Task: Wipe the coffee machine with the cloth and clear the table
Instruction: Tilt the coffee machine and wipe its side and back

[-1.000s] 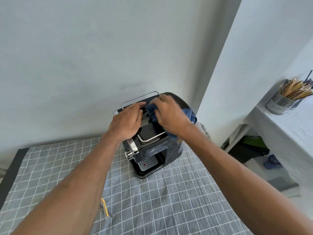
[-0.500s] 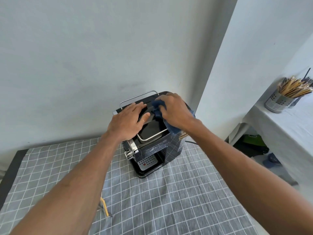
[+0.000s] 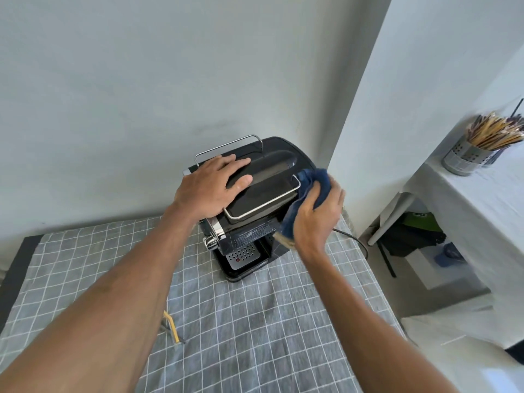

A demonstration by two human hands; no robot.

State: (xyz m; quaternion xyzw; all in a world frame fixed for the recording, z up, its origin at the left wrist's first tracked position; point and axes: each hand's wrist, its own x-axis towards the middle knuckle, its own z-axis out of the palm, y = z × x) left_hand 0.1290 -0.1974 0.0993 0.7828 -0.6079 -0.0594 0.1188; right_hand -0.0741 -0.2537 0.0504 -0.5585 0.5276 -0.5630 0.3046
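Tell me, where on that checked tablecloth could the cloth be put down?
The tablecloth is bare in front of the coffee machine, between the forearms, and left of the machine toward the wall. It is crowded near the yellow tool and at the machine's right, where the right hand and cord are.

Glossy black plastic coffee machine (image 3: 272, 160); soft blue cloth (image 3: 312, 191).

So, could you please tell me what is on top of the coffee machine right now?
The left hand rests flat on the coffee machine, beside its wire rail. The right hand grips the blue cloth at the right edge. The surface under the palm is hidden.
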